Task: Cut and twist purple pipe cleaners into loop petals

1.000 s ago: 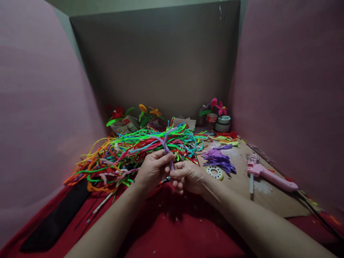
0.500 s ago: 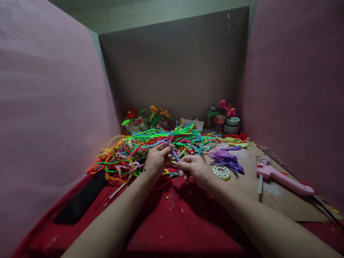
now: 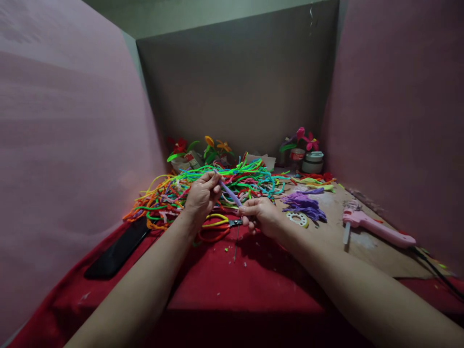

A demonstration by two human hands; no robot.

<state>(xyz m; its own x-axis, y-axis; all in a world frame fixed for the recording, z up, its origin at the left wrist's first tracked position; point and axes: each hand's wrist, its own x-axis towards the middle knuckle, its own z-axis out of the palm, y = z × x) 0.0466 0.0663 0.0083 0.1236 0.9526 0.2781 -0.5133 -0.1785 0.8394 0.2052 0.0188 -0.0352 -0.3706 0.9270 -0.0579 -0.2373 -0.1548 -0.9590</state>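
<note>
A fuzzy lavender pipe cleaner stretches slantwise between my two hands. The fingertips of my left hand pinch its upper end, and my right hand pinches the lower end, nearer to me. Behind both hands spreads a tangled heap of pipe cleaners in green, red, orange, blue and other colours. Just below the held piece, scissors with yellow and red handles lie on the red cloth, their handles partly behind my left wrist.
At right, a cardboard sheet bears purple pipe-cleaner pieces, a round tape spool and a pink glue gun with its cord. A black phone lies left. Pipe-cleaner flowers and a lidded jar stand at the back.
My left hand has moved left and up, away from my right hand, so the lavender piece now runs straighter between them. More of the scissors shows. The whole view has shifted slightly.
</note>
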